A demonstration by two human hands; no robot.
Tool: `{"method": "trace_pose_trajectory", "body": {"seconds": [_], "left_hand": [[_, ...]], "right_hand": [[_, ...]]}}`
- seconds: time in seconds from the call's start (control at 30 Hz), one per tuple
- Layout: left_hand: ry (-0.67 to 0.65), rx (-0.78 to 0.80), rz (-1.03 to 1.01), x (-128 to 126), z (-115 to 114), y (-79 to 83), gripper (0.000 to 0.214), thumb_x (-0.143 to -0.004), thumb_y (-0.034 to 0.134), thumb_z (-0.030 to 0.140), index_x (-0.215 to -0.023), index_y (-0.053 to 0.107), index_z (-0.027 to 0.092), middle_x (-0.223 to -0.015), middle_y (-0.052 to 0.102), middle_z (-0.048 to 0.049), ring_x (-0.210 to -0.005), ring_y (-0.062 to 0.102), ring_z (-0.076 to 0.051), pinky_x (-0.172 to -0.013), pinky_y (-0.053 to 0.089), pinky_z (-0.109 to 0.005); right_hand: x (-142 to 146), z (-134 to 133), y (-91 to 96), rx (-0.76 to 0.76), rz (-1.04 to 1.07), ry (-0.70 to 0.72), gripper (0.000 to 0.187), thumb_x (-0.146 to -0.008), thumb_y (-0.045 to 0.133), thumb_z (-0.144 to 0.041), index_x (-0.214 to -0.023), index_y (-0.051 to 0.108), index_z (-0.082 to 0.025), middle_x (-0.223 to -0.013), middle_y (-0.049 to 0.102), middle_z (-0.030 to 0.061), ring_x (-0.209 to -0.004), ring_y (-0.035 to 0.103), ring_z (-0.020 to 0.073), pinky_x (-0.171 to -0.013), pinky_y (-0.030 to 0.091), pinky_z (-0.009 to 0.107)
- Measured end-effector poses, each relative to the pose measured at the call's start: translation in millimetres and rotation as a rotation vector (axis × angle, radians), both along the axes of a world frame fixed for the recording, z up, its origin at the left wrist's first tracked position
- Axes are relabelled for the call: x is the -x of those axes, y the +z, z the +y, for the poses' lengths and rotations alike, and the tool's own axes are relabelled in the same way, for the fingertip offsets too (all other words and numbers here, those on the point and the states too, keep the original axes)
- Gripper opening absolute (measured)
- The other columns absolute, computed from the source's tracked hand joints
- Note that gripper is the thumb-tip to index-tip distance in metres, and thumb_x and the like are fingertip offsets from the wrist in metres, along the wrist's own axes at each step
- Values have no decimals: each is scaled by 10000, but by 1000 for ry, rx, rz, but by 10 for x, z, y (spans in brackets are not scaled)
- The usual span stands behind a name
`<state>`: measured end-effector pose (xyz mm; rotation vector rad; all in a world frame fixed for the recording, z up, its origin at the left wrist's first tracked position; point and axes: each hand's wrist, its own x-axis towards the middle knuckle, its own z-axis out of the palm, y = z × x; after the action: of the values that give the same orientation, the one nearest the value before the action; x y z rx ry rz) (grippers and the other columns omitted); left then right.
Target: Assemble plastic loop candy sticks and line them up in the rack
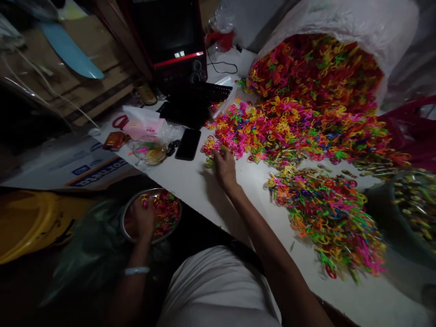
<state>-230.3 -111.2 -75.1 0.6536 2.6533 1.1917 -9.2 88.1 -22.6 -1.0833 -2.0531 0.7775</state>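
Observation:
My right hand [224, 167] reaches across the white table [190, 181] and rests on the near edge of a big heap of small neon plastic pieces [272, 131]; whether it grips any cannot be made out. Below the table edge my left hand [142, 219] holds a small pink piece over a round metal bowl [131, 206] that contains more of the coloured pieces. A second pile of the pieces [327, 213] lies on the table to the right of my right arm.
A large plastic sack [340, 22] spills the pieces onto the table at the back right. A black phone [188, 144], a glass dish [150, 152], a tissue pack [141, 123], a keyboard [200, 93] and a dark screen [170, 36] stand at the back left. A yellow tub [30, 222] sits at the left.

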Motion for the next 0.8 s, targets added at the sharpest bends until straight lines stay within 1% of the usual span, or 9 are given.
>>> {"method": "trace_pose_trajectory", "body": {"seconds": [0.07,0.13,0.2,0.27,0.33,0.43,0.53,0.67,0.8], "left_hand": [[-47,86,30,93,-17,-95,457,-745,632,383,-1127,560,143,-1167,599,-145,-1172,501,-345,-1045,367,-521],[-56,70,106,33,42,-99,566,-758,623,363,-1250,491,117,-1328,506,-199,-1302,403,-366,-1102,294,-545],[-104,-48,207,-176,165,-9,595,-814,575,360,-1330,428,101,-1425,413,-221,-1373,324,-340,-1138,248,-524],[-215,-213,222,-497,341,140,539,-857,545,373,-1325,449,124,-1415,434,-199,-1357,356,-295,-1132,281,-474],[-371,-329,28,-882,556,294,403,-884,525,405,-1215,544,177,-1287,555,-148,-1208,510,-254,-1043,397,-424],[-636,-335,-563,-1441,884,448,385,-846,592,468,-1119,592,197,-1065,667,-101,-940,632,-209,-863,496,-361],[-705,-360,-969,-1827,1109,508,408,-779,670,498,-1009,625,164,-875,686,-61,-790,637,-175,-774,505,-324],[-714,-395,-988,-2048,1201,538,332,-666,778,385,-875,655,158,-796,670,-13,-700,604,-130,-699,483,-264],[-656,-397,-1066,-2149,1175,559,343,-643,783,357,-873,625,158,-766,656,3,-661,598,-118,-672,486,-258]], "right_hand": [[-131,176,-48,33,-19,-66,198,-885,460,-200,-991,626,-181,-983,569,105,-1002,501,233,-902,428,395],[-314,220,-99,68,-22,-140,139,-869,476,-233,-885,605,-183,-879,566,70,-898,502,205,-836,438,352],[-511,150,-121,144,52,-202,132,-867,468,-275,-839,564,-189,-820,555,43,-815,501,180,-764,444,311],[-680,8,-96,274,187,-233,147,-866,476,-329,-816,527,-200,-771,543,12,-745,504,159,-698,443,278],[-796,-165,-35,397,325,-210,181,-870,489,-379,-818,512,-207,-737,533,-12,-695,512,141,-662,447,259],[-890,-412,56,504,474,-130,208,-877,510,-416,-875,527,-208,-762,561,-13,-694,545,134,-690,479,266],[-978,-596,81,559,551,-105,216,-878,526,-418,-932,544,-209,-818,597,3,-725,581,143,-726,507,288],[-1153,-738,23,511,617,-291,179,-863,557,-385,-899,549,-210,-787,580,-11,-703,579,137,-715,505,280],[-1264,-809,-59,579,754,-276,220,-855,555,-416,-940,544,-214,-832,599,-2,-722,590,144,-745,508,297]]}}
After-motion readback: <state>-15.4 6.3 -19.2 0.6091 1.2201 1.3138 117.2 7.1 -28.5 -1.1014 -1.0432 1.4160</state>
